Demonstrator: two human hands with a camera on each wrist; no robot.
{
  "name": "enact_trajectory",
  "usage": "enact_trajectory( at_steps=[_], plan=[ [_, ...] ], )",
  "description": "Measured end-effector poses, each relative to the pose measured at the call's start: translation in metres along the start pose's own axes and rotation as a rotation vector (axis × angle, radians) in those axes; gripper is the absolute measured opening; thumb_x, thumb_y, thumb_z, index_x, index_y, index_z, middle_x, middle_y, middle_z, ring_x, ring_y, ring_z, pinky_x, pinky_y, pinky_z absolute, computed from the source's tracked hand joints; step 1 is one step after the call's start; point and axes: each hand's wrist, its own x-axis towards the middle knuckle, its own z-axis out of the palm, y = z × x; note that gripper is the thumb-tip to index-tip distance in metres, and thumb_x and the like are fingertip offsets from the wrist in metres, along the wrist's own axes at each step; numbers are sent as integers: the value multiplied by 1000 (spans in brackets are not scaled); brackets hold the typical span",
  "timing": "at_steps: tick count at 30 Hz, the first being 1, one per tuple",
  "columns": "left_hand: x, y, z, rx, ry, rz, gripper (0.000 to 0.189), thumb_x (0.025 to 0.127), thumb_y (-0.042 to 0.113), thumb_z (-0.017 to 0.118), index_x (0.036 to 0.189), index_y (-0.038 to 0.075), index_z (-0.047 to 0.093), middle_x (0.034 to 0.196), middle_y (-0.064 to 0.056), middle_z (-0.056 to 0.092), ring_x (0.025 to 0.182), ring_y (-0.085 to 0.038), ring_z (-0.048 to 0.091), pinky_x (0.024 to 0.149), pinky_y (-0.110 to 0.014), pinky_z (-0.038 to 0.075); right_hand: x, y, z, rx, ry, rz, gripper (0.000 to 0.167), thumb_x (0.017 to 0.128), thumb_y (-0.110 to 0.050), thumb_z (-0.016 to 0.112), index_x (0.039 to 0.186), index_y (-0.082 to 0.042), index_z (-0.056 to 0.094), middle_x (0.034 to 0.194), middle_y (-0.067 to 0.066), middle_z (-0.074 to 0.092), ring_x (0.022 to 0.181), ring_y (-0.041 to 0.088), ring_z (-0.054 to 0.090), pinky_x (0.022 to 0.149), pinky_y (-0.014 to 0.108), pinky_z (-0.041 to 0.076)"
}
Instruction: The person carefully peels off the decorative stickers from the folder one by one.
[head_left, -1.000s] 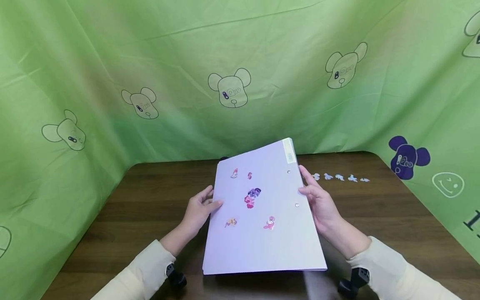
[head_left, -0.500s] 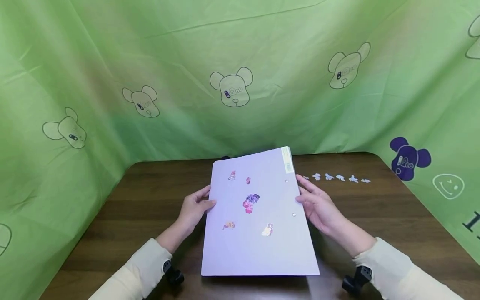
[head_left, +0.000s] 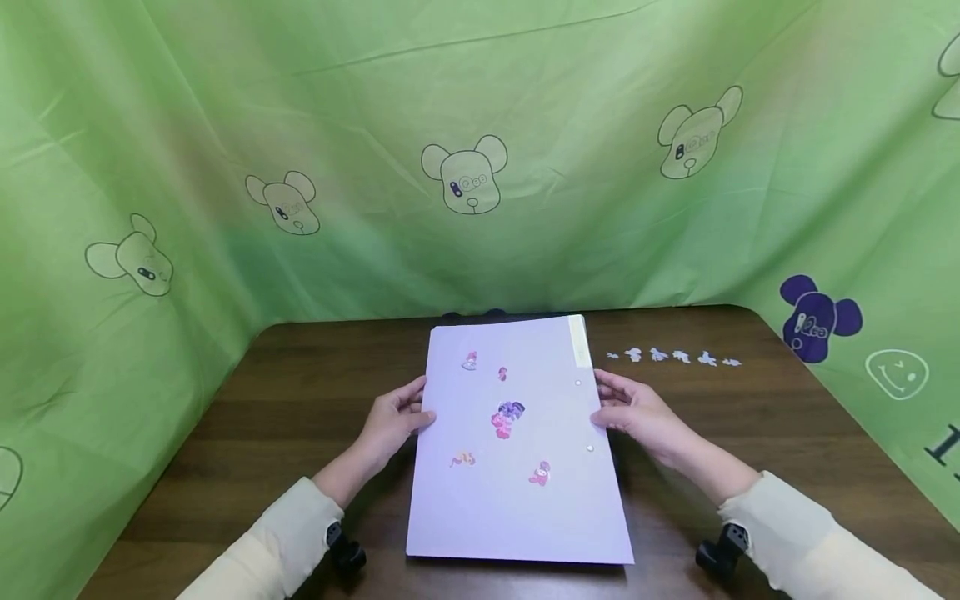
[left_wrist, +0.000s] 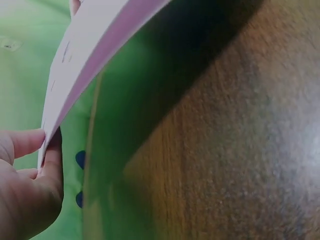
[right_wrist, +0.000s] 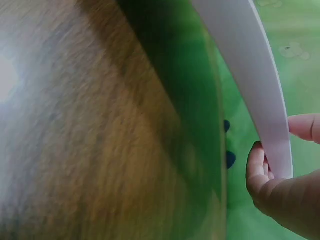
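A lilac file folder (head_left: 517, 517) is held above the table between both hands, its face turned up. Several small stickers dot it, including a purple-and-pink pony pair (head_left: 507, 419) at the centre. Two metal rivets and a pale label lie along its right side. On the left edge, my left hand (head_left: 386, 429) pinches the folder, thumb on top and fingers underneath. My right hand (head_left: 641, 417) grips the opposite edge the same way. In the left wrist view, the folder (left_wrist: 85, 55) shows edge-on; the right wrist view shows its underside (right_wrist: 250, 70) bowed slightly.
Beyond the right hand, a row of several small pale cut-out pieces (head_left: 658, 355) lies on the dark wooden table (head_left: 277, 433). A green cloth (head_left: 360, 250) with bear-head prints hangs behind and at the sides. Black wrist cameras sit on both cuffs.
The folder's far edge has come down and levelled out, mostly at the right corner. My right hand has dropped with it. Another small piece at the row's left end is uncovered.
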Motion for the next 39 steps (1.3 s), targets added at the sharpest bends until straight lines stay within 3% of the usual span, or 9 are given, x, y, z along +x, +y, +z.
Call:
enact_trajectory(
  at_steps=[9, 12, 18, 22, 31, 39],
  plan=[
    [5, -6, 2, 96, -85, 28, 66, 87, -7, 68, 147, 3, 41, 128, -16, 55, 102, -25, 62, 84, -35, 54, 7, 11, 0, -132, 16, 7, 81, 82, 1, 69, 147, 15, 21, 129, 31, 47, 110, 34, 55, 80, 25, 51],
    [6, -8, 2, 153, -89, 40, 67, 86, -6, 69, 146, 2, 42, 126, -15, 57, 100, -23, 62, 82, -33, 55, 8, 14, 0, -155, 14, 8, 81, 82, 0, 71, 146, 15, 23, 126, 30, 49, 111, 35, 54, 81, 25, 51],
    [9, -14, 3, 291, -112, 76, 69, 84, -3, 73, 145, 0, 43, 117, -12, 60, 93, -22, 56, 65, -30, 52, 11, 20, 0, -193, 31, 15, 78, 82, -3, 73, 143, 16, 28, 122, 27, 54, 106, 31, 56, 78, 25, 51],
    [12, -19, 3, 361, -146, 110, 69, 84, -2, 74, 145, -3, 41, 120, -14, 58, 97, -24, 55, 67, -29, 52, 10, 24, 0, -220, 27, 4, 78, 82, -3, 75, 141, 19, 28, 121, 29, 55, 103, 31, 57, 75, 26, 53],
    [16, -22, 0, 345, -213, 108, 72, 82, -1, 75, 145, -4, 40, 118, -15, 59, 98, -25, 55, 73, -30, 54, 7, 29, -3, -258, 2, -15, 78, 84, -8, 76, 142, 16, 31, 123, 29, 56, 109, 34, 56, 78, 28, 53],
    [18, -22, -1, 358, -226, 105, 75, 80, -1, 78, 145, -3, 41, 119, -15, 57, 98, -24, 57, 73, -29, 54, 6, 31, -5, -274, 7, -30, 77, 82, -10, 78, 141, 15, 35, 122, 27, 58, 109, 35, 56, 78, 27, 52]
  ],
)
